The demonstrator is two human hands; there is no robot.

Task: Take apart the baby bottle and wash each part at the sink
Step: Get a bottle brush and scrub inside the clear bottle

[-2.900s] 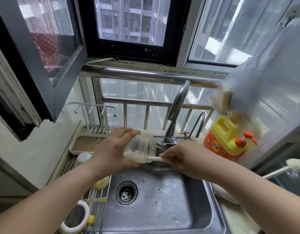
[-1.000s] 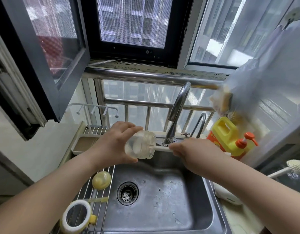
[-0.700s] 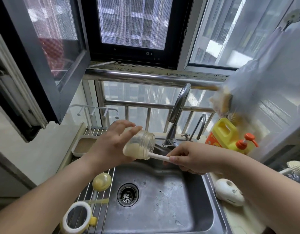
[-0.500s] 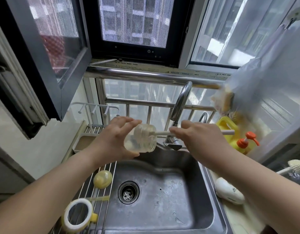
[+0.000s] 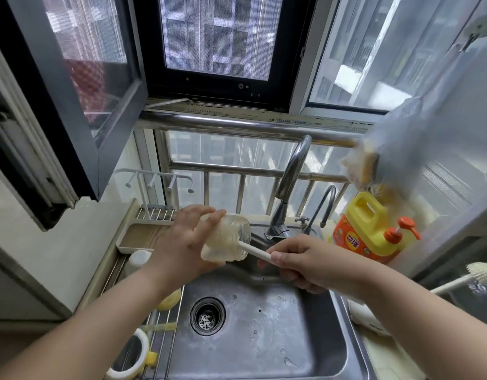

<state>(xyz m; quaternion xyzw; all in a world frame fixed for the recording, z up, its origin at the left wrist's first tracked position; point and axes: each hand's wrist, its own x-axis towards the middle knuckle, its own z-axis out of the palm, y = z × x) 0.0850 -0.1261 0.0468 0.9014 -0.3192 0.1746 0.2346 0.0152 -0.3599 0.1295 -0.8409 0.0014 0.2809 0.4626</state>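
You stand over the steel sink (image 5: 264, 338), its basin wet and its drain open under your hands, the tap (image 5: 290, 176) arching above and not visibly running. Left of the basin the wire rack (image 5: 165, 335) carries 2 loose parts: a yellow nipple (image 5: 169, 298) and a white-and-yellow collar ring (image 5: 130, 360). The bottle body (image 5: 226, 238) is held over the basin's back edge, on its side, mouth toward your right. Judge it light, stiff plastic, and slick while it looks soapy inside; take it around the barrel, as you do, not by the threaded rim. Your left hand (image 5: 184, 242) wraps the barrel from behind, fingers curled over the top, wrist bent inward. Your right hand (image 5: 300, 264) pinches the white brush handle (image 5: 254, 252) between thumb and fingers, forearm reaching in from the right; the handle runs up into the bottle's mouth, its head hidden in the cloudy plastic. A firmer left-hand squeeze would probably stop the barrel twisting as you scrub.
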